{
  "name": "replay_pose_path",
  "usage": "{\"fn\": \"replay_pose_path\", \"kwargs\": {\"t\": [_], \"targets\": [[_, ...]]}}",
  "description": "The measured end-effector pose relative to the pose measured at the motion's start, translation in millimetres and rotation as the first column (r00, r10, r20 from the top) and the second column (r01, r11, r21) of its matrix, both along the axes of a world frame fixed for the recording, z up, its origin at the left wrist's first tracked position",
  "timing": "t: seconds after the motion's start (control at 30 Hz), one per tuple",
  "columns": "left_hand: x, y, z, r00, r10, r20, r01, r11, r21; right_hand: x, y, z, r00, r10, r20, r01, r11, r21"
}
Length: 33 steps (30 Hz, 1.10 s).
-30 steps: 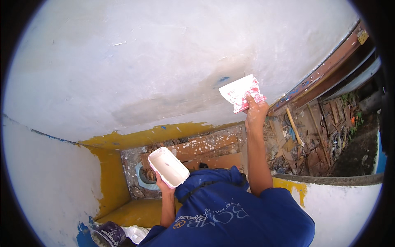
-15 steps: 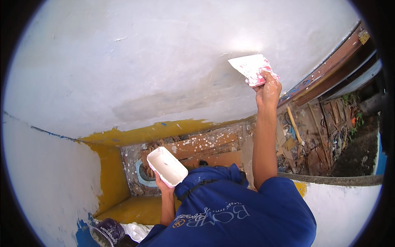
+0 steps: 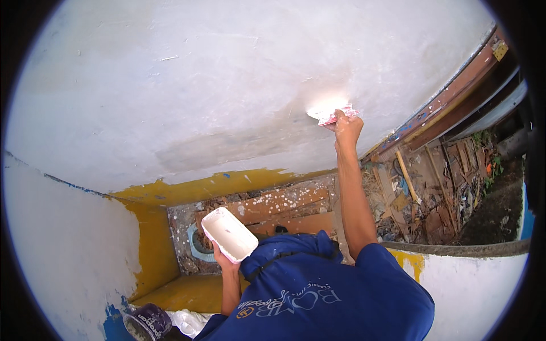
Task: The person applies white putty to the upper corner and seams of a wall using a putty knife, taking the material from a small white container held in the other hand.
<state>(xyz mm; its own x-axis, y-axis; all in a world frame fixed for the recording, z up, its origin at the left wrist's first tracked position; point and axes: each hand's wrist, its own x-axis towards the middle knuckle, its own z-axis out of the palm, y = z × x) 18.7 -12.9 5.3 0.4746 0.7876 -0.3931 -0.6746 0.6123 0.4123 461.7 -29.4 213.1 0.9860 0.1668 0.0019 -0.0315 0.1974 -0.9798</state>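
Note:
My right hand [image 3: 348,129] grips a flat putty spreader [image 3: 334,114], red under a coat of white paste. Its wide blade edge lies against the grey-white wall [image 3: 227,74], near a darker, damp-looking grey patch [image 3: 227,143]. Down in front of my body, my left hand [image 3: 224,258] holds a white rectangular tub [image 3: 229,234] from its left side and underneath. The tub tilts so that its inside shows, with pale paste smeared over the walls and bottom.
Yellow paint [image 3: 210,183] bands the wall's foot. A squat toilet [image 3: 200,243] and paint-spattered boards [image 3: 284,202] lie below. A dark bucket [image 3: 148,321] stands beside white plastic [image 3: 187,323] at lower left. Scrap wood and rubble [image 3: 421,193] spread beyond a low wall [image 3: 472,284] at right.
My right hand has moved down and left with the spreader, whose blade now lies flatter to the wall. My left hand and the tub have hardly moved.

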Motion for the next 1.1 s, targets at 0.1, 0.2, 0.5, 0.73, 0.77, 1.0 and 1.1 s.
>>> {"fn": "replay_pose_path", "kwargs": {"t": [0.1,0.2,0.5,0.73,0.77,1.0,1.1], "targets": [[-8,-2,-15,0.998,-0.044,0.037,0.042,0.998,0.039,-9,-4,58,0.99,0.054,0.132,-0.07,0.99,0.121],[-5,-1,-12,0.998,-0.061,0.008,0.061,0.997,0.039,-14,-11,97,0.966,0.111,0.232,-0.164,0.96,0.227],[3,-7,-1,1.0,0.001,-0.002,-0.001,0.999,-0.048,-48,-18,-53,0.955,0.017,-0.296,0.024,0.991,0.133],[-9,0,0,1.0,0.002,-0.008,-0.002,1.0,-0.024,-45,24,-39,0.926,0.087,-0.366,0.01,0.967,0.256],[-9,0,0,1.0,0.015,-0.022,-0.015,0.999,-0.037,-45,20,-15,0.944,0.079,-0.321,0.026,0.951,0.309],[-2,2,1,1.0,-0.001,-0.03,0.001,1.0,0.006,-24,-30,77,0.998,0.054,-0.027,-0.034,0.879,0.475],[3,0,3,1.0,-0.025,0.013,0.025,1.0,-0.004,-26,-40,31,0.997,-0.005,-0.078,0.025,0.966,0.257]]}}
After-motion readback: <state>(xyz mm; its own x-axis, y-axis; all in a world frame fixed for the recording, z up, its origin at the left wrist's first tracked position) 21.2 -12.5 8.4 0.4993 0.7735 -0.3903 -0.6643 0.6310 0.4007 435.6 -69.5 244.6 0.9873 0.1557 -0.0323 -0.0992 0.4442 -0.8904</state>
